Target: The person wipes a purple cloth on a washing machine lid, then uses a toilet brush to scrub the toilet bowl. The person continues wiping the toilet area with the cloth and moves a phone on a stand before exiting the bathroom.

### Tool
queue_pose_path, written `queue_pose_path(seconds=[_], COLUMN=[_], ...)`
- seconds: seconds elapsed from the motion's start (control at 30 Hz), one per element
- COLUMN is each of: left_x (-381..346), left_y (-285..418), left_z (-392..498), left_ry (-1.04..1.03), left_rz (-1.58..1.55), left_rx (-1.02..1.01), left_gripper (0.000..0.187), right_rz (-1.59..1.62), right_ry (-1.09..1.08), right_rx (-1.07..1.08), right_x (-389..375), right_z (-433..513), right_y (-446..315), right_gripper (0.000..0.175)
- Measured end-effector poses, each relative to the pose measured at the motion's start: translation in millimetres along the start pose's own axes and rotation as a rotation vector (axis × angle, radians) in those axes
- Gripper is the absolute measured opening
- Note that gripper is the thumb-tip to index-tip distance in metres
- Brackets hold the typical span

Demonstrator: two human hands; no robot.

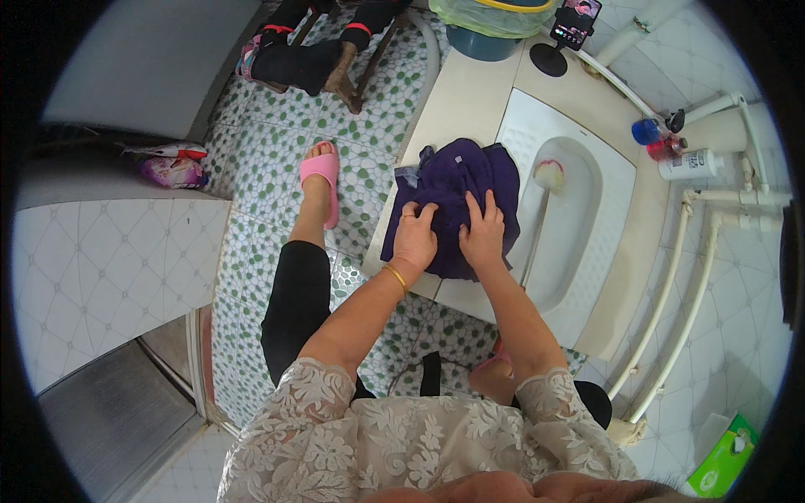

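A dark purple cloth garment (449,170) lies bunched on the tiled ledge, partly over the near left rim of the white squat toilet (619,170). On its left part rests my left hand (416,239), thumb and fingers bent into the fabric; a ring and a gold bracelet show on that side. My right hand (483,236) presses on the garment's right part, two fingers stretched forward. Whether either hand pinches the cloth is not plain. Beside the garment, a long-handled toilet brush (549,176) lies in the toilet bowl.
A lined bucket (481,43) and a phone on a stand (548,60) are at the ledge's far end. Bottles (688,165) and white pipes (676,276) run along the right wall. A wooden stool (343,82) with dark clothing on it stands on the pebble-patterned floor.
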State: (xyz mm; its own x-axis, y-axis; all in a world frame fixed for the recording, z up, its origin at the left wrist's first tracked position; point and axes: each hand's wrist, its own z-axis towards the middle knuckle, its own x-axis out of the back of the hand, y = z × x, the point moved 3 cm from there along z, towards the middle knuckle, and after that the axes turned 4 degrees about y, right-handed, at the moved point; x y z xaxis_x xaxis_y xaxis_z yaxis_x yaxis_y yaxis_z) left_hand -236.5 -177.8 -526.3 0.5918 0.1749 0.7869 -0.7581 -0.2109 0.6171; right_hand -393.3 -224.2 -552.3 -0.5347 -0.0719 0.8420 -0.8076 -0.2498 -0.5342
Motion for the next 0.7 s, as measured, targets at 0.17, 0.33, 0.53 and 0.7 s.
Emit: queue_pose_path(seconds=[0.17,0.33,0.53,0.7], left_x=[11,58,64,20], left_y=[13,32,20,9], left_z=[25,63,102,99], left_ry=[0.008,0.293,0.374,0.270], left_rz=[-0.057,-0.045,0.136,0.236], left_rx=[-0.145,-0.328,-0.326,-0.297], left_gripper=[0.019,0.015,0.023,0.047], right_rz=[0.230,0.351,0.219,-0.108], right_ry=[0.185,0.394,0.373,0.103], right_rx=[0.016,0.094,0.160,0.073], right_x=[10,57,68,22], right_z=[15,37,74,75], right_y=[0,-12,-22,-8], right_gripper=[0.057,0.050,0.056,0.072])
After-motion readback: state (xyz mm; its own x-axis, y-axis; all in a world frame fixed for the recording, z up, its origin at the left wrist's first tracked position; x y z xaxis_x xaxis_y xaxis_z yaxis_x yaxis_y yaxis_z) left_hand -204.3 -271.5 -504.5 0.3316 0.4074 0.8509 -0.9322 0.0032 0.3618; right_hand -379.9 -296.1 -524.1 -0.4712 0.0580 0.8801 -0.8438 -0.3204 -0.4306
